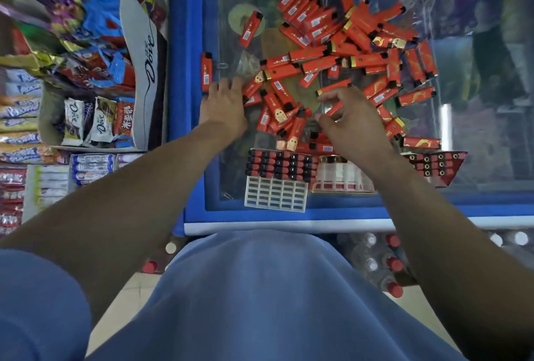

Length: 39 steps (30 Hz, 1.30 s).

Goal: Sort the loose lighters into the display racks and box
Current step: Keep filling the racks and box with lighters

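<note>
The left hand (224, 106) lies flat, fingers straight, against the heap of loose red lighters (341, 51) on the glass freezer lid (476, 100). The right hand (351, 125) pinches one red lighter (333, 109) above the white rack (276, 194), which is part-filled, with the red box (445, 171) beside it.

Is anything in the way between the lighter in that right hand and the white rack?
Nothing solid blocks it. The right hand pinches a red lighter above the pile; the white rack has open slots nearby.
</note>
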Available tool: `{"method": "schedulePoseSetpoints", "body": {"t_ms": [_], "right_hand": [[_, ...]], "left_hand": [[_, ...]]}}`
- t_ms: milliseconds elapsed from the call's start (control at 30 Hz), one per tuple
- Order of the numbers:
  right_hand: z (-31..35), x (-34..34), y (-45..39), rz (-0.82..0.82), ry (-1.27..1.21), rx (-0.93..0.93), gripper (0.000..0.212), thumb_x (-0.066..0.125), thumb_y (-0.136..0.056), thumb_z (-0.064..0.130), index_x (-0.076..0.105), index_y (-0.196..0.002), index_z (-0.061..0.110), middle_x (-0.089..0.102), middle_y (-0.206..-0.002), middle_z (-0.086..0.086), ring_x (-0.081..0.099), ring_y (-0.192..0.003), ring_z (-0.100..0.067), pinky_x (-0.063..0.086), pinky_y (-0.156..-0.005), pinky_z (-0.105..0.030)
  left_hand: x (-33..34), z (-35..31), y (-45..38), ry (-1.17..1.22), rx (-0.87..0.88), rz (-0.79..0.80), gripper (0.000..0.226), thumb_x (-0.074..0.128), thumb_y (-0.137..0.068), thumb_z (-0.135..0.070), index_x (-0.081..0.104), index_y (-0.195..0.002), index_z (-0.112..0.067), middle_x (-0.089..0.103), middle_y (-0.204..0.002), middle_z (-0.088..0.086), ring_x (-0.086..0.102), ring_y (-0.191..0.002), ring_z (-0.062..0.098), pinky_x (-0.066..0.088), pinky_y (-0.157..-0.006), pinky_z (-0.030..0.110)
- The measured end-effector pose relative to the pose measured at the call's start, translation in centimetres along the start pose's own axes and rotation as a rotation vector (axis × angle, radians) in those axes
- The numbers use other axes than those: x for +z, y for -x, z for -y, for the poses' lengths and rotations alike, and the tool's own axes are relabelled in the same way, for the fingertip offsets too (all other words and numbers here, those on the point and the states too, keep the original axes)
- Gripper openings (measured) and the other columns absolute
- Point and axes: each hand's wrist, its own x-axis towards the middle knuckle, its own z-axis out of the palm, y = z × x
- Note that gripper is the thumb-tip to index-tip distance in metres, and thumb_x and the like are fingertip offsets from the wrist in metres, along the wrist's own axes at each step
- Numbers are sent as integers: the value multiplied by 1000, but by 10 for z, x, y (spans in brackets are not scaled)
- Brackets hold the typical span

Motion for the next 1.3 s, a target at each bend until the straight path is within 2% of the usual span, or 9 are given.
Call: {"method": "schedulePoseSetpoints", "body": {"t_ms": [167,300,433,600,700,833,1000,1200,1300], "right_hand": [[2,1,-18,2,-3,-7,23,69,-94,20,62,-116,25,55,-124,3,63,-80,-2,45,-66,-13],[-1,-2,-26,-11,-34,25,23,69,-95,21,62,-115,30,54,-125,3,64,-81,0,52,-71,-20],[-3,0,-32,9,-6,50,25,70,-95,21,62,-119,24,54,-126,4,64,-80,0,46,-67,-13],[1,3,-36,9,5,56,26,71,-94,20,63,-118,23,55,-127,2,64,-79,-4,57,-74,-28],[1,2,-39,10,-8,54,28,71,-94,27,63,-120,22,55,-126,2,66,-78,-6,59,-74,-33],[-5,0,-40,-4,-3,57,31,71,-94,34,62,-121,23,54,-128,2,64,-79,-2,55,-71,-27],[-12,0,-37,-14,12,62,28,71,-94,25,62,-121,24,54,-128,1,63,-80,0,56,-79,-32],[-16,-3,-33,-28,1,67,26,70,-94,24,63,-120,23,53,-129,0,67,-86,-12,59,-80,-38],[-19,-6,-32,-29,12,86,27,70,-94,26,63,-120,24,53,-129,0,66,-82,-7,60,-75,-36]], "left_hand": [[-6,18,-4,112,22,17,42,53,-93,-7,51,-134,-12,60,-125,17,60,-108,43,51,-83,50],[-23,20,-3,263,-78,-146,30,48,-92,-13,54,-121,-15,61,-91,12,58,-81,38,46,-70,43],[-35,-3,-14,304,93,-178,28,53,-90,-13,57,-117,-15,55,-83,0,53,-75,27,44,-69,36],[-27,-48,-43,179,377,-13,34,62,-92,-32,59,-123,-18,68,-113,7,66,-101,31,56,-85,44],[-16,-55,-53,140,440,5,66,66,-87,-58,52,-140,-21,58,-132,4,59,-120,25,50,-97,43],[-14,-43,-54,252,418,-27,116,72,-66,-79,34,-157,-17,37,-154,8,35,-143,27,28,-121,48],[-22,-40,-57,-2,414,253,155,85,-58,-73,-16,-162,-16,-21,-169,8,-18,-156,28,-7,-123,52],[-24,-65,-73,-18,356,208,148,88,-63,-63,-8,-162,-9,14,-165,13,9,-153,34,6,-126,48],[-23,-76,-71,-73,373,184,138,87,-66,-60,2,-162,-8,24,-158,13,20,-148,33,15,-124,47]]}}
